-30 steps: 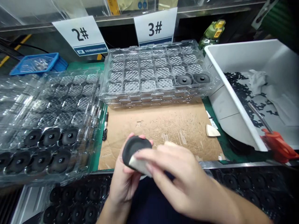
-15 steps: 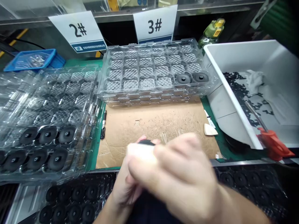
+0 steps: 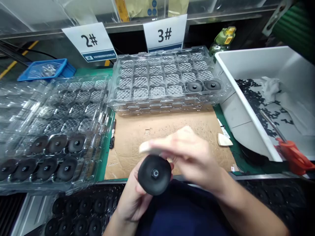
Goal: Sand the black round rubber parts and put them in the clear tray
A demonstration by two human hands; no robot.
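My left hand (image 3: 133, 196) is closed around a round black plastic part (image 3: 149, 183) with a small metal-looking centre, its dished face turned up. Just above its upper rim is my right hand (image 3: 189, 152), blurred, its fingers pressed around a small whitish pad (image 3: 144, 147). Whether the pad touches the part cannot be made out. Both hands are over the near edge of a cardboard sheet (image 3: 133, 131). A similar off-white wedge (image 3: 224, 140) lies at the sheet's right side.
Stacked clear trays (image 3: 157, 91) stand behind the cardboard, two black parts in the top one. More trays (image 3: 86, 123) with several black parts are at left. A white bin (image 3: 248, 114) with small black pieces and an orange-handled tool (image 3: 294, 157) are at right. A marker (image 3: 112, 134) lies left.
My right hand has lifted off the front of the black part and moved up, exposing its face. My left hand still holds the part. The view has shifted slightly.
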